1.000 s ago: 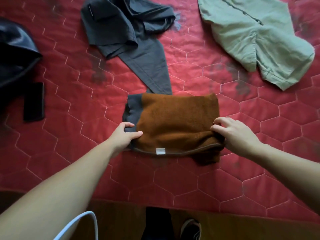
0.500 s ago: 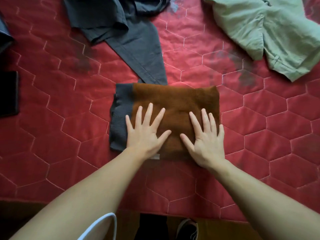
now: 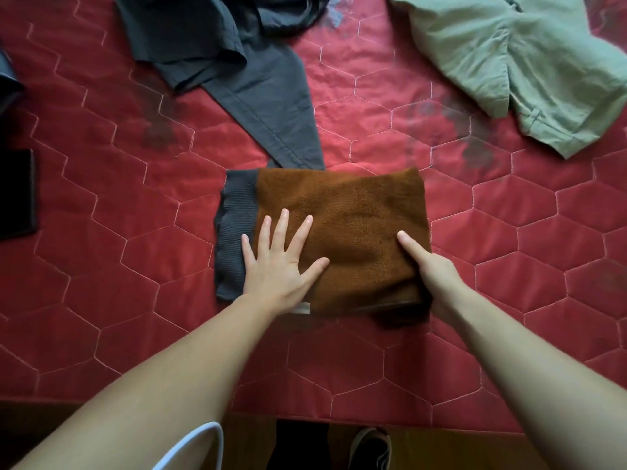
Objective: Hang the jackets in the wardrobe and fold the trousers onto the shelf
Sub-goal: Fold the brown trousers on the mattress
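A folded brown fleece pair of trousers (image 3: 356, 212) with a grey ribbed band on its left side lies on the red quilted bed (image 3: 101, 266) in front of me. My left hand (image 3: 281, 262) presses flat on its left part, fingers spread. At the bundle's right edge is my right hand (image 3: 432, 269), thumb on top and fingers hidden under the fabric. Dark grey trousers (image 3: 264, 83) lie crumpled at the back, one leg reaching the brown bundle. A pale green garment (image 3: 509, 56) lies at the back right.
A flat black object (image 3: 17, 195) lies at the bed's left edge, and a dark garment (image 3: 6, 79) shows above it. The bed's near edge runs along the bottom, with a shoe (image 3: 369, 449) on the floor and a white curved rim (image 3: 200, 439) below my left arm.
A second ago both hands held the bundle's sides, then both pressed flat on top. Now my right hand has slid to the right edge with its fingers under the fabric.
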{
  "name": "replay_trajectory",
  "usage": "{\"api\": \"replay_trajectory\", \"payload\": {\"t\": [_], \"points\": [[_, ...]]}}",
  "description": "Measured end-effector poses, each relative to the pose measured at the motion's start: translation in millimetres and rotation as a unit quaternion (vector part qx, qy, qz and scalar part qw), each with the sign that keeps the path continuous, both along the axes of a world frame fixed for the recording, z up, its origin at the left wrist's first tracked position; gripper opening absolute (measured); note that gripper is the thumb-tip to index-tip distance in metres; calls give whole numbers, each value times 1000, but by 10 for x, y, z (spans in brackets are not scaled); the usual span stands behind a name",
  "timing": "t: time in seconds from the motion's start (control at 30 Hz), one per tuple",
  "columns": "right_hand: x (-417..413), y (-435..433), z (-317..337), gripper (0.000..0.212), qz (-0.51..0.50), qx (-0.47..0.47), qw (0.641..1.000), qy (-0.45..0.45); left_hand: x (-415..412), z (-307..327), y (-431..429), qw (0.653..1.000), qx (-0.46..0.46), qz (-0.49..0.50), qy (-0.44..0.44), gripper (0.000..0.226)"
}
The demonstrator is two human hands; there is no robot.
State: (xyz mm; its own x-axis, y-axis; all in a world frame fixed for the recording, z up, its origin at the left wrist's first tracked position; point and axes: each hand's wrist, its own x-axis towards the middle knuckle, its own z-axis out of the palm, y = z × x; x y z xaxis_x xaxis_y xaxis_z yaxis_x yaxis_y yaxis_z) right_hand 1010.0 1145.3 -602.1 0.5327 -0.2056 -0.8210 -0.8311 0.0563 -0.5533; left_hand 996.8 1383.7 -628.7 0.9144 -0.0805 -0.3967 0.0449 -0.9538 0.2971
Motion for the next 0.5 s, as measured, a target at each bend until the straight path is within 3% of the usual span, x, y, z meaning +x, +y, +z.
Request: {"api": "replay_trajectory", "payload": {"t": [0.13, 0.27, 0.4, 0.5], "points": [[202, -28, 215, 38, 68, 134, 987, 59, 53, 102, 40, 998, -33, 19, 45, 72], [481, 191, 624, 23, 34, 148, 988, -15, 168, 543, 40, 983, -148, 64, 87, 81], [877, 780, 1383, 47, 49, 137, 985, -95, 232, 1240, 288, 961, -270, -6, 52, 121], [1183, 1293, 2115, 55, 33, 135, 981, -136, 328, 1950, 407, 937, -335, 51, -88, 132]]}}
